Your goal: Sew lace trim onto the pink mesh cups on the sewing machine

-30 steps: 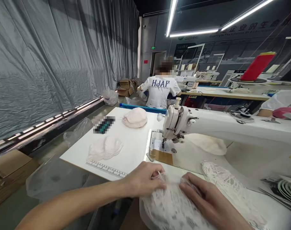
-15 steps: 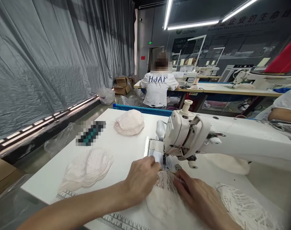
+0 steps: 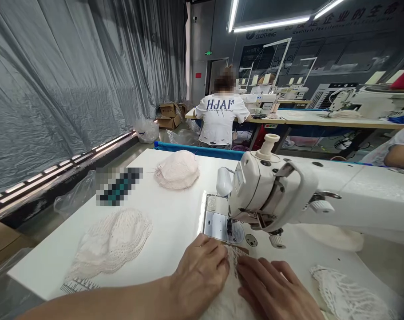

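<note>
A piece of white lace fabric lies in front of the sewing machine, its far edge just short of the needle area. My left hand is closed on the left part of that edge, fingers curled. On the right side of the lace rests my right hand, fingers stretched out and lying flat over it. A brown strip shows at the fabric's far edge between the hands. The presser foot stands beyond my fingers, with no fabric visible under it.
On the white table lie a stack of lace pieces, a pale rounded fabric stack and a blurred-out dark object. More lace lies at right. A co-worker sits ahead; another person's arm shows at right.
Both hands and the lace have come back toward me, away from the needle. My right hand has gone from gripping the edge to lying flatter on the lace. The view has shifted slightly.
</note>
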Action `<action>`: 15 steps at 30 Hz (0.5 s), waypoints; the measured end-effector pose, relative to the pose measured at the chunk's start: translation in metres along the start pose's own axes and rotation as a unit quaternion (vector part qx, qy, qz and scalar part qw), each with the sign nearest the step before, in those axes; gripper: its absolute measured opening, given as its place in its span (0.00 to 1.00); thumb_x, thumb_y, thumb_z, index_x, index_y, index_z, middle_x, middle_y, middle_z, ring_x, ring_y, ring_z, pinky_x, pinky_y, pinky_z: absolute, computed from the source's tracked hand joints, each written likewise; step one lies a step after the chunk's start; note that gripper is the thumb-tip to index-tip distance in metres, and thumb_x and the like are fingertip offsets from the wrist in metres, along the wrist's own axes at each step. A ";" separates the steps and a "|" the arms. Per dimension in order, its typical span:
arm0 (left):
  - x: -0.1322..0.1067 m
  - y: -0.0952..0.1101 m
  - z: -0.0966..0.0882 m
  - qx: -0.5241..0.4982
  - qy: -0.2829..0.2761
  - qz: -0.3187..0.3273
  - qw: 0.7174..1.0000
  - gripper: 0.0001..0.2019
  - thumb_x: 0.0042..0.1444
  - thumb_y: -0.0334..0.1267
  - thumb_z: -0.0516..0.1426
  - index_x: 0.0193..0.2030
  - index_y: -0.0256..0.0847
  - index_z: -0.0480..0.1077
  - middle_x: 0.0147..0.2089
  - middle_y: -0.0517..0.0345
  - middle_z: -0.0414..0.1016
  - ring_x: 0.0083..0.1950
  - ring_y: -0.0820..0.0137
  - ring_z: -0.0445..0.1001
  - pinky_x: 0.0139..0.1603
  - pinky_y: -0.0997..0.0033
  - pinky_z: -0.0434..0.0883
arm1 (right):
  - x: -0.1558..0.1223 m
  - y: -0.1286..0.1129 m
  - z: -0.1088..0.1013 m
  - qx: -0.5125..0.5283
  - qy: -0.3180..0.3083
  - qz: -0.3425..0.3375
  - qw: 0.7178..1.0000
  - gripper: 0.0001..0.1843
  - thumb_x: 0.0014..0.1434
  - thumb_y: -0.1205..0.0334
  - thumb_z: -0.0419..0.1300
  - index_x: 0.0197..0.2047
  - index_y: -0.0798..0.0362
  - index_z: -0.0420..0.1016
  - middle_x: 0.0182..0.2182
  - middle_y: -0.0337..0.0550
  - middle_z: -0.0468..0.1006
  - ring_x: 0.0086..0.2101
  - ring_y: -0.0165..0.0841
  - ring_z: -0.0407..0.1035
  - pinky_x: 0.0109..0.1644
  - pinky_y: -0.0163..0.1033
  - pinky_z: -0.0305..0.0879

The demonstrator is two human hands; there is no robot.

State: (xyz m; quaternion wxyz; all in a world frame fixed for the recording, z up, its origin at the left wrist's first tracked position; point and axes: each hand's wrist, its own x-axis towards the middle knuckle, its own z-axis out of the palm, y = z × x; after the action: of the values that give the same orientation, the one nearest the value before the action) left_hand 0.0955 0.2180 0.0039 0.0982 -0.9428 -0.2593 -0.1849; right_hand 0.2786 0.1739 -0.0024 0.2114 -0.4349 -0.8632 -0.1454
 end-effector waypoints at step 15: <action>0.046 -0.057 0.018 -0.048 -0.072 -0.062 0.994 0.11 0.60 0.26 0.50 0.26 0.37 0.60 0.30 0.65 0.69 0.35 0.74 0.65 0.43 0.66 0.57 | 0.029 0.052 0.015 -0.063 0.055 0.004 0.996 0.17 0.65 0.70 0.43 0.40 0.50 0.71 0.33 0.45 0.81 0.31 0.37 0.73 0.41 0.46 0.61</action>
State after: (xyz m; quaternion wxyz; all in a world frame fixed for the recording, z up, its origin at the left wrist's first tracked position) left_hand 0.1074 0.2924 0.0106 0.0225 -0.9394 -0.3146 -0.1339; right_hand 0.3018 0.2305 0.0026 0.2311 -0.4420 -0.8377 -0.2225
